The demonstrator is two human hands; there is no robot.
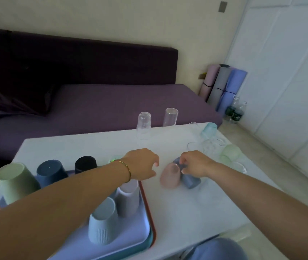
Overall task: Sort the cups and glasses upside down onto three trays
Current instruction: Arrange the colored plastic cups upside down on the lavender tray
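Note:
A stack of trays [145,229] lies at the table's front left, lavender on top. Upside down on it stand a green cup [15,182], a navy cup [51,172], a black cup [85,164], a grey cup [128,200] and a light blue cup [102,225]. My left hand [143,163] hovers over the table just right of the tray, fingers apart, holding nothing. My right hand [194,163] grips a blue cup [191,180] that touches a pink cup [170,175]; both look blurred.
Two clear glasses [143,125] [170,117] stand upside down at the table's far edge. A teal cup [208,129], a pale green cup [231,152] and several clear glasses [205,145] crowd the far right. A purple sofa [102,102] lies beyond.

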